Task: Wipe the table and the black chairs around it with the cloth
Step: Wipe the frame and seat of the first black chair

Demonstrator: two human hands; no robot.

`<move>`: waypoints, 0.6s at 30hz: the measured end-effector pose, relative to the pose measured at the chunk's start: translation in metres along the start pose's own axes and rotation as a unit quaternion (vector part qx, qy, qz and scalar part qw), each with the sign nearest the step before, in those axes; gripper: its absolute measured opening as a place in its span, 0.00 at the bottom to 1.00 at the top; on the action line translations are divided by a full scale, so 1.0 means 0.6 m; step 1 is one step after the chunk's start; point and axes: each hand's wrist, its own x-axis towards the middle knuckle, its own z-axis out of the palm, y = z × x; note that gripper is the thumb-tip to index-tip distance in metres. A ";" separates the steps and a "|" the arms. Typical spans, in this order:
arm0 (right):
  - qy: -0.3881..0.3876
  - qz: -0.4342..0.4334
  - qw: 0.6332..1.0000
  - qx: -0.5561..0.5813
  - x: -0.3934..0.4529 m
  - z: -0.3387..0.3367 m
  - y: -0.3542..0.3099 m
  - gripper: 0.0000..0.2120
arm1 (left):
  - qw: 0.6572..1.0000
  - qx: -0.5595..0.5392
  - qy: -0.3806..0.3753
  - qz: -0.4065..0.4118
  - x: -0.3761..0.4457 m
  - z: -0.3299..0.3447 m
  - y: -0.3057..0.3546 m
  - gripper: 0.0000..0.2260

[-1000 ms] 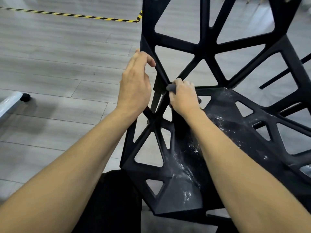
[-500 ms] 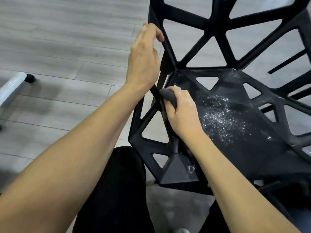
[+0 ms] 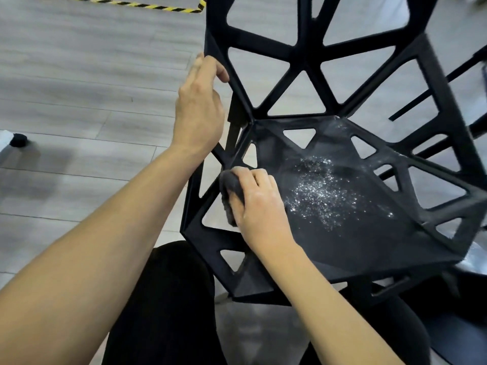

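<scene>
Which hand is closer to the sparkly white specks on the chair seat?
The right hand, gripping the cloth, sits on the seat just left of the sparkly specks. The left hand is farther away, up on the edge of the chair back.

No readable text, labels, brand marks or numbers are showing anywhere in the head view. Only sign-like marking: yellow-black hazard tape (image 3: 126, 2) is running across the floor (image 3: 79, 101) at far left, with no lettering on it. The black chair (image 3: 355, 233) is carrying no visible logo or sticker.
</scene>
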 end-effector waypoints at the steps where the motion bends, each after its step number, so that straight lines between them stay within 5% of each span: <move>1: 0.000 0.007 1.000 -0.011 0.013 0.000 0.009 0.17 | 1.000 0.004 0.001 0.003 0.000 -0.001 0.001 0.18; 4: -0.015 0.030 0.999 0.019 0.041 -0.011 0.025 0.15 | 1.000 0.008 -0.007 -0.003 -0.002 -0.006 0.005 0.18; 7: 0.054 0.065 0.994 0.063 0.082 -0.053 0.064 0.14 | 0.998 0.049 -0.018 -0.027 -0.002 -0.005 0.017 0.18; 12: 0.165 0.137 0.976 -0.035 0.185 -0.138 0.197 0.14 | 0.961 0.243 -0.012 0.128 -0.005 0.009 0.033 0.15; 15: 0.133 0.194 0.953 -0.191 0.251 -0.160 0.279 0.22 | 0.935 0.291 -0.149 0.136 -0.036 0.063 0.073 0.15; 18: 0.104 0.158 0.927 -0.323 0.279 -0.143 0.325 0.17 | 0.897 0.332 -0.293 0.000 -0.074 0.137 0.077 0.26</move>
